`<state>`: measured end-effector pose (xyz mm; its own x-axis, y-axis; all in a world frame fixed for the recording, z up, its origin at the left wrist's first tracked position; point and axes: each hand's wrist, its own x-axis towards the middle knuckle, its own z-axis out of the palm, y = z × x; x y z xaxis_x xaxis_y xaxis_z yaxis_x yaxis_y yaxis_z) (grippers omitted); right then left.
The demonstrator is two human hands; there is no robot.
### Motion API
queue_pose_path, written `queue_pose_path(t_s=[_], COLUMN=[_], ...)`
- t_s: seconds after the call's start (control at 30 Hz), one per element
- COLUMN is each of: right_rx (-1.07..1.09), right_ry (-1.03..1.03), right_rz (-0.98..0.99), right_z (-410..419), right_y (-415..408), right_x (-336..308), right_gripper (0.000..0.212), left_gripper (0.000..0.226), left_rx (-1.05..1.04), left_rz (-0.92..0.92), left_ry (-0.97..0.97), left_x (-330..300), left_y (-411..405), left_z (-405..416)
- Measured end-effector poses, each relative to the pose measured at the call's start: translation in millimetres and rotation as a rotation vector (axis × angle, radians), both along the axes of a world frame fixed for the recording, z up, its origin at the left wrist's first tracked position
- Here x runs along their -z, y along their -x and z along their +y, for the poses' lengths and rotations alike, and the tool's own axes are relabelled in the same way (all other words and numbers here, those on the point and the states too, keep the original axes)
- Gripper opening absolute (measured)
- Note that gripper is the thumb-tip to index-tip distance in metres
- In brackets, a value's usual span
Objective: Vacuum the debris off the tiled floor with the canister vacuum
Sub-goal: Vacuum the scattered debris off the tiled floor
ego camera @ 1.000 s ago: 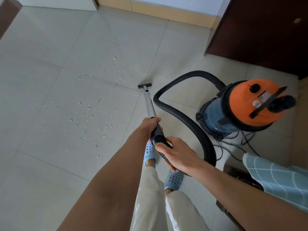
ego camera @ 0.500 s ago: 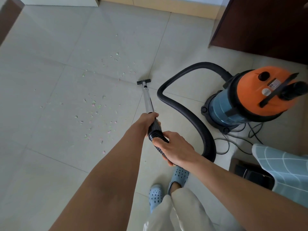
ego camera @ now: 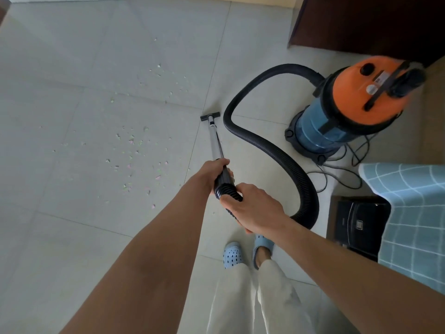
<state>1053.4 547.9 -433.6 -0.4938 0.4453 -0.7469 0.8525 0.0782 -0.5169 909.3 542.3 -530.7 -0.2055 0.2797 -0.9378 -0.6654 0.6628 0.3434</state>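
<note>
Cream trousers [ego camera: 240, 304], perforated blue clogs [ego camera: 233, 254]

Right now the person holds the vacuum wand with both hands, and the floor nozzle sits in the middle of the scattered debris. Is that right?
Not quite. Both hands, left hand and right hand, hold the wand, but the head view shows the nozzle on bare tile, right of the debris.

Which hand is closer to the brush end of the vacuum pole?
Left. The left hand grips the wand's black grip, nearer the floor nozzle. The right hand holds the ribbed hose just behind, farther back.
</note>
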Motion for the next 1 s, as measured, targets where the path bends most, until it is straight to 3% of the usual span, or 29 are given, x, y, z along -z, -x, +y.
queue_pose_path(t_s=[1.0], right_rx=[-0.017], right_ry=[-0.020], right_rz=[-0.026], right_z=[-103.7], right_y=[-120.9], right_x=[-18.3], right_gripper=[0.032], left_gripper=[0.017], left_rx=[-0.017], left_rz=[-0.035], left_ry=[0.006], left_x=[-13.5], left_y=[-124.6], left_z=[-104.7])
